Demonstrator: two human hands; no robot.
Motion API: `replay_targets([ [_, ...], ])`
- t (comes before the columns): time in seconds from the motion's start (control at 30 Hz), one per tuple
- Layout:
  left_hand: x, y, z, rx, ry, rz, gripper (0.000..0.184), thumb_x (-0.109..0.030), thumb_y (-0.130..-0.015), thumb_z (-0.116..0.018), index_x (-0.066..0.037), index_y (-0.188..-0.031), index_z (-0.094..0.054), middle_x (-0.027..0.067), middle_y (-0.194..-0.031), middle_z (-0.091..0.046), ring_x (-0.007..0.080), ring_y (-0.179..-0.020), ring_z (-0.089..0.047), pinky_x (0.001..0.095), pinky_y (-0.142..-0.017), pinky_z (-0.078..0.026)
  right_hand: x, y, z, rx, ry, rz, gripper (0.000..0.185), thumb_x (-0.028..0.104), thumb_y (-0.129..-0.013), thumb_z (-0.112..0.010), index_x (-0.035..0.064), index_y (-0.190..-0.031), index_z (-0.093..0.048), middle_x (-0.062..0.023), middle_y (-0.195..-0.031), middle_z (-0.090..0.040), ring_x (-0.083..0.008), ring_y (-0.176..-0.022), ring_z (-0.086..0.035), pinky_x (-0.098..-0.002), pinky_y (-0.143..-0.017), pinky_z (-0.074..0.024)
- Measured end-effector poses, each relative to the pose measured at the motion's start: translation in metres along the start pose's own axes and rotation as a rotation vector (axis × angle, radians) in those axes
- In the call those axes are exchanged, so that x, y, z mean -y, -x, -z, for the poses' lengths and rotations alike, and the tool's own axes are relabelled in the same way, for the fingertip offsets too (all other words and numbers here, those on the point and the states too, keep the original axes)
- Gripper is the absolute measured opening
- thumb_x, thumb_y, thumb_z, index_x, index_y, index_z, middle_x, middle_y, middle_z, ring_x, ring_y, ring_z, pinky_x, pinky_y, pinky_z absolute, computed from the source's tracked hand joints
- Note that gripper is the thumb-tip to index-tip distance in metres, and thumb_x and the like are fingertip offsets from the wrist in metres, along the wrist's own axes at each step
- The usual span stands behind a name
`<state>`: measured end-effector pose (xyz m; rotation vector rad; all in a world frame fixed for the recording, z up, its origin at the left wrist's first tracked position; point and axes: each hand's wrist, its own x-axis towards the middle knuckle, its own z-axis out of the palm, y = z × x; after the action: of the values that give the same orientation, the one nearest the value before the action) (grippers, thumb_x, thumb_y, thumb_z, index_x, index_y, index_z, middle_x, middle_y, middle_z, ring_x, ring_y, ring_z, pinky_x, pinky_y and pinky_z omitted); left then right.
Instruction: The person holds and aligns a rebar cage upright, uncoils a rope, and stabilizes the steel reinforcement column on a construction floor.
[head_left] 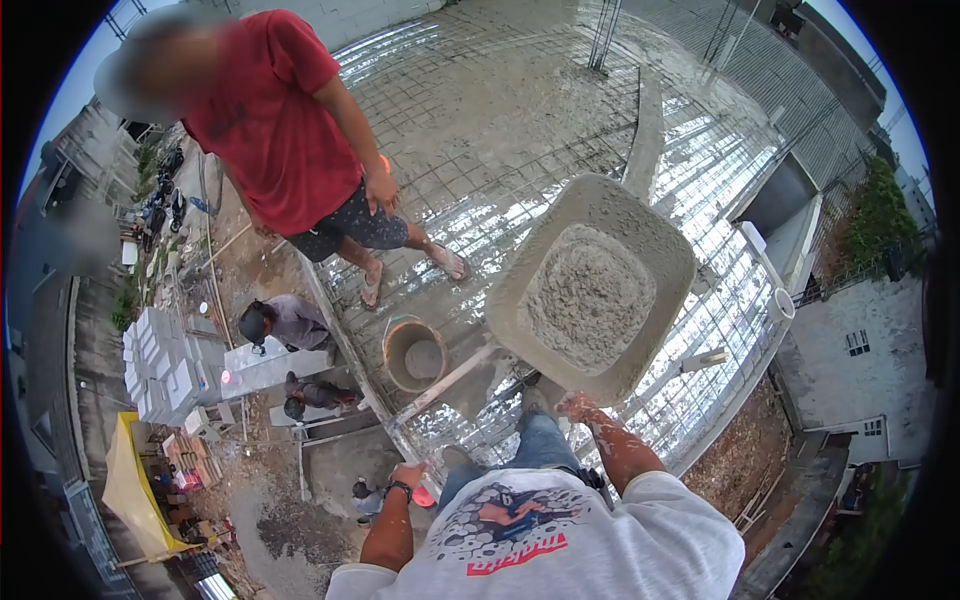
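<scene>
Looking heavy, likely sloppy: wheelbarrow (pixel 672 262) of wet concrete (pixel 590 298); best held by handles (pixel 447 384). Left hand (pixel 408 476), right hand (pixel 580 408) near it, can't tell grips.

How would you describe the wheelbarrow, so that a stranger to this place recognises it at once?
Start from the wide grid of steel bars. On it, just beyond the camera wearer's right hand, is the wheelbarrow. Big and squarish, it holds a heaped grey mix, whereas the neighbouring bucket is round and much smaller.
</scene>
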<state>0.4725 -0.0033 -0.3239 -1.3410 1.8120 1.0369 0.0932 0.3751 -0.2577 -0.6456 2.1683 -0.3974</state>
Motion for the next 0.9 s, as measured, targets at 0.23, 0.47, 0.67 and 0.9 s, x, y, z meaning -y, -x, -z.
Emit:
replay_targets([
  [0.23,0.103,0.007,0.005,0.101,-0.042,-0.229,0.053,-0.055,-0.08,-0.056,-0.008,-0.105,-0.064,0.0117,-0.09,-0.069,0.0267,-0.075,-0.067,0.0399,-0.074,-0.051,-0.09,-0.024,-0.117,0.02,0.431,0.07,0.033,0.034,-0.085,-0.046,0.0234,-0.112,-0.064,-0.0134,-0.105,-0.063,-0.0313,-0.104,-0.059,-0.0421,-0.088,-0.0468],
  [0.47,0.104,0.002,-0.02,0.01,0.251,-0.109,0.052,-0.047,-0.077,-0.065,0.001,-0.093,-0.066,0.0144,-0.088,-0.07,0.0269,-0.077,-0.067,0.0357,-0.076,-0.052,0.022,0.053,-0.059,-0.099,0.326,0.01,0.036,0.041,-0.082,-0.061,0.006,-0.085,-0.069,-0.0151,-0.08,-0.066,-0.0269,-0.075,-0.063,-0.0391,-0.068,-0.0507],
  [0.67,0.06,0.037,0.006,-0.096,0.365,-0.106,0.057,-0.053,-0.075,-0.065,0.002,-0.09,-0.066,0.0127,-0.083,-0.069,0.0217,-0.071,-0.067,0.0342,-0.071,-0.052,0.044,0.0,-0.061,0.213,0.504,0.087,0.034,0.04,-0.084,-0.049,0.0189,-0.106,-0.065,-0.014,-0.107,-0.064,-0.0298,-0.097,-0.062,-0.0422,-0.081,-0.0511],
  [0.9,0.145,-0.04,-0.044,-0.244,-0.198,-0.225,0.075,-0.059,-0.075,-0.061,0.008,-0.109,-0.057,0.0281,-0.105,-0.062,0.0346,-0.099,-0.061,0.0391,-0.086,-0.047,0.117,-0.016,-0.041,0.055,0.195,0.026,0.027,0.044,-0.081,-0.053,0.0218,-0.088,-0.067,-0.0044,-0.085,-0.068,-0.024,-0.08,-0.065,-0.037,-0.076,-0.0514],
])
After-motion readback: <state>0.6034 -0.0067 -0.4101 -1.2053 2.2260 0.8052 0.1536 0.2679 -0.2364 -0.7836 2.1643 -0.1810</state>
